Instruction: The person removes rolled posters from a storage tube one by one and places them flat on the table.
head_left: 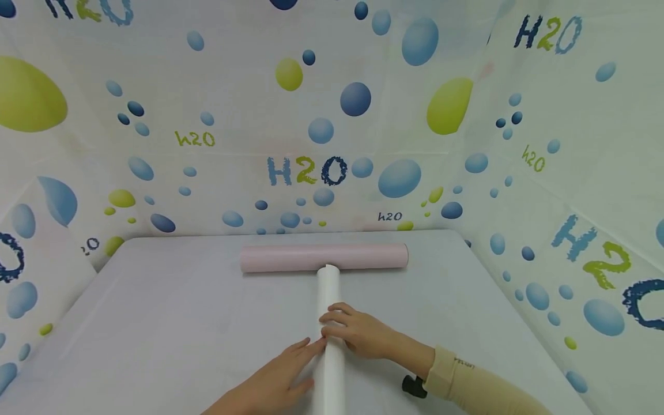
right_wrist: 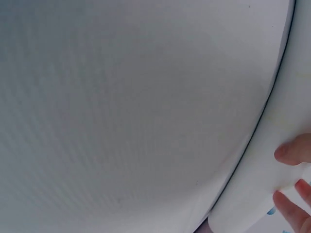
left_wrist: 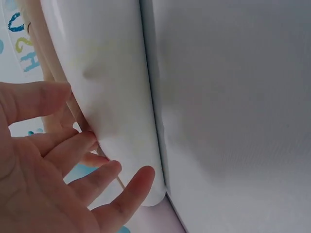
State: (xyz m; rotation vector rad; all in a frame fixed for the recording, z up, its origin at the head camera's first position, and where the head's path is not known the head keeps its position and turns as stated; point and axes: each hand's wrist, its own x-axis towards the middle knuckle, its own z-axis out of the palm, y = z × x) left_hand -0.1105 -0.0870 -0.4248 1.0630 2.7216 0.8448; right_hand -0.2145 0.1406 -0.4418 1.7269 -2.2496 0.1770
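Note:
A long white roll (head_left: 327,288), seemingly paper or film, lies lengthwise on the table, its far end at the pink roll (head_left: 290,257) lying crosswise. My left hand (head_left: 280,374) is on the left side of the white roll, its fingers spread and fairly straight, fingertips at the roll's surface. From the right, my right hand (head_left: 365,334) rests loosely bent fingers on top of the roll, just beyond the left fingertips. In the left wrist view, the white roll (left_wrist: 112,63) is smooth with a small dent. The right wrist view shows only part of the right hand (right_wrist: 296,155) against the roll.
The pale table (head_left: 181,317) stretches to both sides of the white roll. A small black object (head_left: 414,387) is by the right sleeve. Patterned curtains (head_left: 233,104) with bubbles and H2O lettering enclose the table at the back and sides.

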